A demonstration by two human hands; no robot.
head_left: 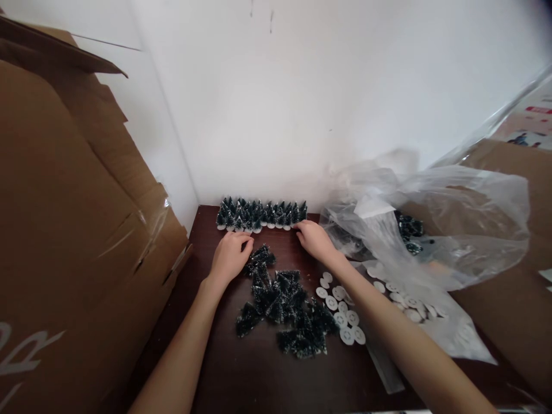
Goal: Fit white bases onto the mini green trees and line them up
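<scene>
Fingers (297,228) touch tree row (261,214) | bag (431,230): discs (409,299), trees (409,227)

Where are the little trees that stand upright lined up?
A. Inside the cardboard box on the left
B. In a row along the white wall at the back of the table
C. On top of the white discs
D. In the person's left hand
B: the standing trees form a row against the wall, behind the loose pile of trees lying on the dark table.
</scene>
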